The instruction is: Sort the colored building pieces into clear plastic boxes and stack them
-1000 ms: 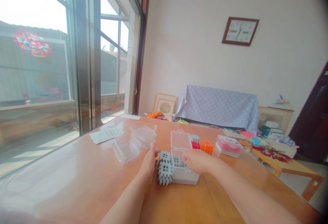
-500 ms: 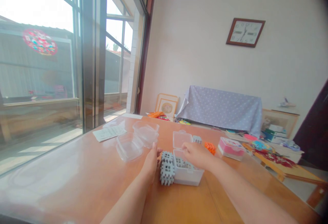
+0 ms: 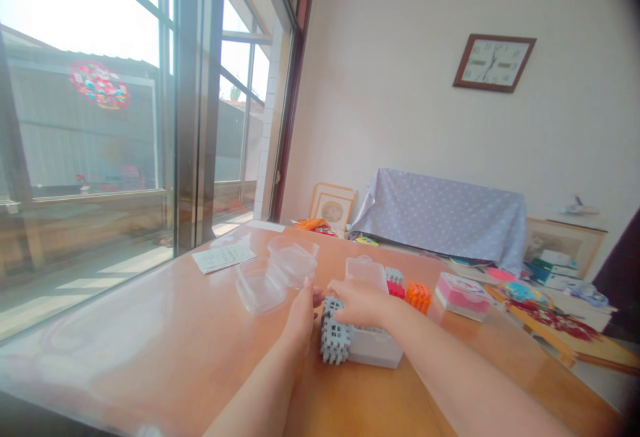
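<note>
Grey interlocking toy blocks (image 3: 335,340) with toothed edges are stacked against the left side of a clear plastic box (image 3: 376,350). My right hand (image 3: 363,300) reaches across the box, its thumb and fingers closed on the upper grey block (image 3: 332,306). Just left of the stack is my left hand (image 3: 302,314), fingers apart and slightly bent, with nothing visible in it. The box's lid (image 3: 366,269) stands raised at the back. My right hand and forearm hide much of the box's inside.
Two clear empty containers (image 3: 261,287) and a printed sheet (image 3: 224,258) lie on the left of the wooden table (image 3: 200,350). Behind the box are red (image 3: 396,290), orange (image 3: 419,296) and grey (image 3: 394,276) blocks. A pink-filled box (image 3: 463,296) sits to the right.
My right hand has moved left from over the box onto the grey stack. Red blocks behind the box have come into sight. My left hand stays beside the stack.
</note>
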Motion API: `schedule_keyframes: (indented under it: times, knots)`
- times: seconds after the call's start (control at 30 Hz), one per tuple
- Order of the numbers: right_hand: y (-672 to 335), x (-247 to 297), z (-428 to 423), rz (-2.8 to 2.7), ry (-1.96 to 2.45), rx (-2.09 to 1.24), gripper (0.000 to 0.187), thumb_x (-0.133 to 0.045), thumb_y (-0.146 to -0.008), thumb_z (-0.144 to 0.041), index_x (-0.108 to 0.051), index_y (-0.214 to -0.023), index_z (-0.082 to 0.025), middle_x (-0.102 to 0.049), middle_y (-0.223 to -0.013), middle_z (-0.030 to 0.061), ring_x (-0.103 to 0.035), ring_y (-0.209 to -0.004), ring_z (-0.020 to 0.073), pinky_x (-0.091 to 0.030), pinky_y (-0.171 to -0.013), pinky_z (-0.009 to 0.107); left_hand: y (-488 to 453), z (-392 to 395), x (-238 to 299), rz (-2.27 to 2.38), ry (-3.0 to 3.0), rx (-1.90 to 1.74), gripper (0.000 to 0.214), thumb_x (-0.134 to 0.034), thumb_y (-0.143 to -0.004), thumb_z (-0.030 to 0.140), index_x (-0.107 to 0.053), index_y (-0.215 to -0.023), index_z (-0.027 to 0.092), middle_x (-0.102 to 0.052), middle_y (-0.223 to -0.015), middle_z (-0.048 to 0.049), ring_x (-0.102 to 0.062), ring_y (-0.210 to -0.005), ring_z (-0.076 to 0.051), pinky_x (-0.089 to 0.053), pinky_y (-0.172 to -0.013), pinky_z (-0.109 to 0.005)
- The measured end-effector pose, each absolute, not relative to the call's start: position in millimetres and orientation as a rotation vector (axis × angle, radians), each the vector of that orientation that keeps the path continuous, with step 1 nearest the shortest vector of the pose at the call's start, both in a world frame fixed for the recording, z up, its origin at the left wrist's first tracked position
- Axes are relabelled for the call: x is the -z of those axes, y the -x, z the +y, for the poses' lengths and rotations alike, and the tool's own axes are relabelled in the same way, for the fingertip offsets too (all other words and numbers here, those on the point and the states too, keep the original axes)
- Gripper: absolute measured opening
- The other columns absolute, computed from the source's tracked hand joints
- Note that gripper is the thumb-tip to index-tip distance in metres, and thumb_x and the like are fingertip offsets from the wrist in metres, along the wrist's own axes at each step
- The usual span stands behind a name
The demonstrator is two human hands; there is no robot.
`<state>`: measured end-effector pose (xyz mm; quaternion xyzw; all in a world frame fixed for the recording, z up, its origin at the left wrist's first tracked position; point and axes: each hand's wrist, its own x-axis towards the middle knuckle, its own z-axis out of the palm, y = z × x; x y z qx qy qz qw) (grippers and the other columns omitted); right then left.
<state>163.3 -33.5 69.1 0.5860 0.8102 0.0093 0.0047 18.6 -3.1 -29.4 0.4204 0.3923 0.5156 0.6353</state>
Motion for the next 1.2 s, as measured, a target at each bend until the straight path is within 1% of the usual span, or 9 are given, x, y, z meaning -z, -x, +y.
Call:
schedule_keyframes:
  times: [0.13, 0.33, 0.5, 0.7, 0.87, 1.0, 1.1, 1.2]
  knots:
    - [-161, -69, -30, 2.539, -1.803, -0.017, 0.043, -0.065, -0.073, -0.033, -0.066, -0.115, -0.026, -0.068, -0.104, 0.0082, -0.063, -0.089, 0.0237, -0.04, -0.068, 0.028, -18, -3, 29, 0.872, -0.999, -1.151, 0.078, -0.04, -0.078, 0.085, -0.064, -0.104, 0.017, -0.068, -0.121, -0.0157, -0.058, -0.116, -0.033, -0.04, -0.095, -0.044]
    - [-167, -63, -23, 2.578, -1.846, 0.09, 0.048, -0.068, -0.069, -0.03, -0.063, -0.117, -0.027, -0.067, -0.106, 0.0063, -0.062, -0.091, 0.0222, -0.041, -0.071, 0.027, -18, -2, 31, 0.89, -1.003, -1.149, 0.077, -0.037, -0.079, 0.085, -0.064, -0.102, 0.017, -0.069, -0.118, -0.0156, -0.06, -0.113, -0.032, -0.041, -0.092, -0.042]
    - [-169, -64, -22, 2.564, -1.896, 0.178, 0.051, -0.071, -0.068, -0.027, -0.062, -0.118, -0.027, -0.067, -0.11, 0.0049, -0.062, -0.096, 0.0223, -0.041, -0.074, 0.027, -18, 0, 31, 0.884, -1.015, -1.144, 0.077, -0.033, -0.081, 0.084, -0.065, -0.101, 0.017, -0.069, -0.116, -0.0149, -0.06, -0.111, -0.032, -0.039, -0.093, -0.043]
    - [-168, -64, -21, 2.595, -1.868, 0.236, 0.049, -0.07, -0.068, -0.024, -0.062, -0.116, -0.026, -0.068, -0.106, 0.0039, -0.062, -0.093, 0.0208, -0.041, -0.073, 0.026, -18, 0, 30, 0.903, -1.008, -1.132, 0.073, -0.036, -0.081, 0.082, -0.065, -0.1, 0.017, -0.07, -0.117, -0.014, -0.059, -0.112, -0.032, -0.039, -0.093, -0.044]
    - [-172, -69, -26, 2.715, -1.883, 0.195, 0.047, -0.067, -0.071, -0.025, -0.06, -0.117, -0.025, -0.068, -0.108, 0.0037, -0.061, -0.093, 0.0198, -0.041, -0.074, 0.025, -17, -2, 30, 0.866, -1.053, -1.121, 0.076, -0.035, -0.079, 0.085, -0.068, -0.098, 0.018, -0.071, -0.117, -0.0128, -0.058, -0.114, -0.033, -0.038, -0.095, -0.045]
    - [-188, -81, -40, 2.797, -1.876, 0.01, 0.039, -0.064, -0.072, -0.024, -0.062, -0.111, -0.023, -0.068, -0.104, 0.0037, -0.059, -0.096, 0.0204, -0.039, -0.076, 0.026, -18, -1, 31, 0.923, -0.985, -1.153, 0.084, -0.034, -0.077, 0.088, -0.066, -0.105, 0.016, -0.068, -0.122, -0.0173, -0.059, -0.114, -0.033, -0.04, -0.094, -0.045]
    - [-208, -88, -54, 2.722, -1.872, -0.096, 0.034, -0.063, -0.071, -0.024, -0.064, -0.105, -0.022, -0.067, -0.103, 0.004, -0.058, -0.096, 0.0214, -0.038, -0.074, 0.026, -20, -1, 32, 0.94, -0.981, -1.164, 0.086, -0.035, -0.076, 0.089, -0.065, -0.105, 0.014, -0.068, -0.12, -0.0188, -0.06, -0.113, -0.033, -0.04, -0.094, -0.045]
    - [-227, -88, -65, 2.592, -1.896, -0.078, 0.035, -0.062, -0.072, -0.024, -0.064, -0.107, -0.023, -0.069, -0.105, 0.0042, -0.06, -0.096, 0.0225, -0.038, -0.074, 0.028, -20, -1, 33, 0.93, -0.97, -1.172, 0.086, -0.036, -0.075, 0.089, -0.065, -0.105, 0.015, -0.068, -0.118, -0.0186, -0.06, -0.113, -0.033, -0.041, -0.094, -0.045]
